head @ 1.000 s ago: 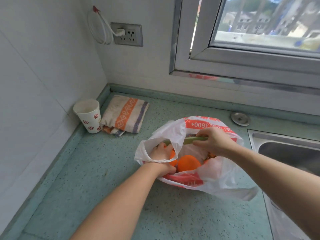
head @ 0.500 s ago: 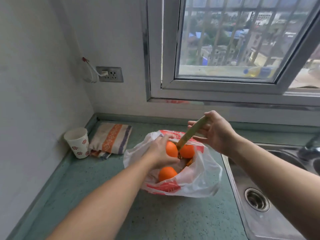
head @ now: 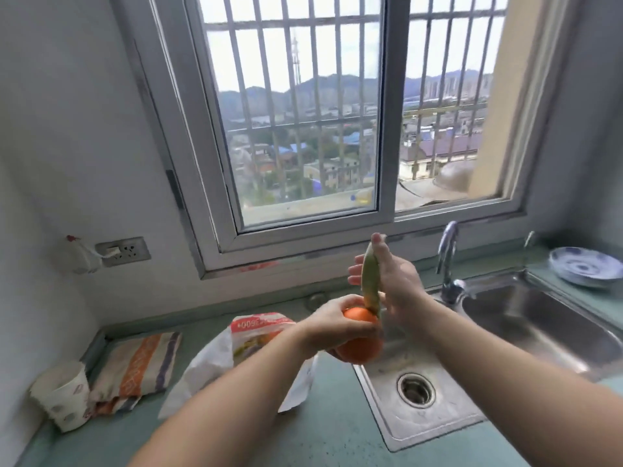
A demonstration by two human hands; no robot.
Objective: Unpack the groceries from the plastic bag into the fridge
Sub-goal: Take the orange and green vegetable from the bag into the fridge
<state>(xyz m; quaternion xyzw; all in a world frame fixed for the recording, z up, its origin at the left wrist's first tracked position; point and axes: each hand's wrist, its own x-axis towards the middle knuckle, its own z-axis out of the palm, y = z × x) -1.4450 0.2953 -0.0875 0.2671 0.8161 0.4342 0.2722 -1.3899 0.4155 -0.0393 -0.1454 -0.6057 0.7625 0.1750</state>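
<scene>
The plastic bag [head: 236, 362] lies slumped on the green counter [head: 323, 443], white with red print, its mouth turned toward the wall. Above its right edge, at about two o'clock from it, the left hand [head: 333, 326] is wrapped around oranges [head: 360, 348]: one shows above the fingers and one below them, both held up over the near corner of the sink [head: 505, 335]. Touching the top orange, a long green vegetable [head: 370, 281] stands nearly upright, pinched in the right hand [head: 394, 281] with the thumb behind it and the other fingers spread loosely; what kind it is cannot be told.

At nine o'clock from the bag a folded striped cloth [head: 138, 369] rests on the counter, and just beyond it, at eight o'clock, a paper cup [head: 64, 394] stands tilted by the wall. At two o'clock from the hands rises the tap [head: 446, 261], with a blue-patterned dish [head: 585, 266] farther right. A barred window [head: 337, 112] fills the twelve o'clock side, a wall socket [head: 123, 252] at ten.
</scene>
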